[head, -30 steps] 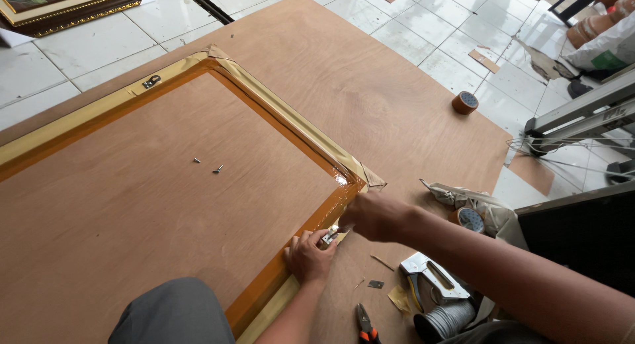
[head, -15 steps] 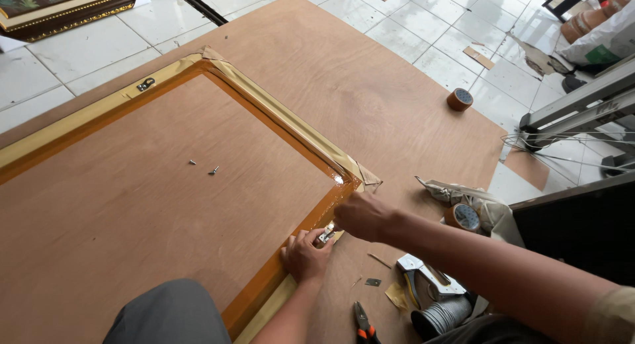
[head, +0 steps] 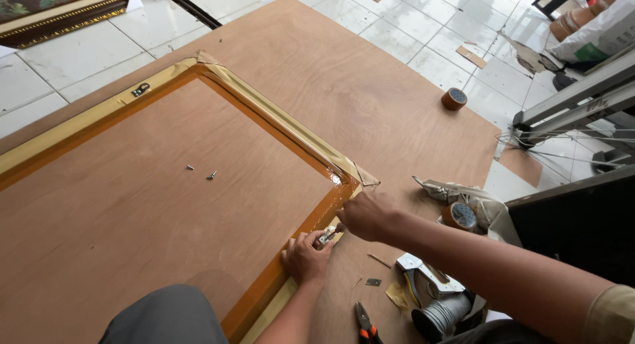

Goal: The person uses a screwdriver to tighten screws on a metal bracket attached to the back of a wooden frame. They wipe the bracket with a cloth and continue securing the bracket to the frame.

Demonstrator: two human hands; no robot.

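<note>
- Near the frame's (head: 79, 129) lower right corner, at about 5 o'clock from the backing board's centre: left hand (head: 305, 258) resting on the orange inner edge, fingers curled round a small metal hanger (head: 326, 236), pinching it against the wood.
- Just to the right, at 2 o'clock from the left hand: right hand (head: 366, 215), knuckles up, fingers bent down onto the same hanger (whether pinching something small or only pressing, cannot tell).
- Lying face down on a plywood sheet (head: 370, 99), with gold tape along the outer edge and a glossy patch at the near corner.
- On the backing board (head: 132, 218), at 10 o'clock from the hands: two loose screws (head: 211, 175), well apart from both hands.
- On the far rail, at 11 o'clock: a second hanger (head: 139, 89).
- At 5 o'clock from the right hand: pliers (head: 365, 325) with orange handles, beside a grey tool (head: 430, 298) and small metal bits.
- At 3 o'clock: a tape roll (head: 459, 215) on crumpled cloth; another roll (head: 454, 98) at 1 o'clock, at the plywood's edge.
- At bottom centre: a grey knee (head: 165, 317).
</note>
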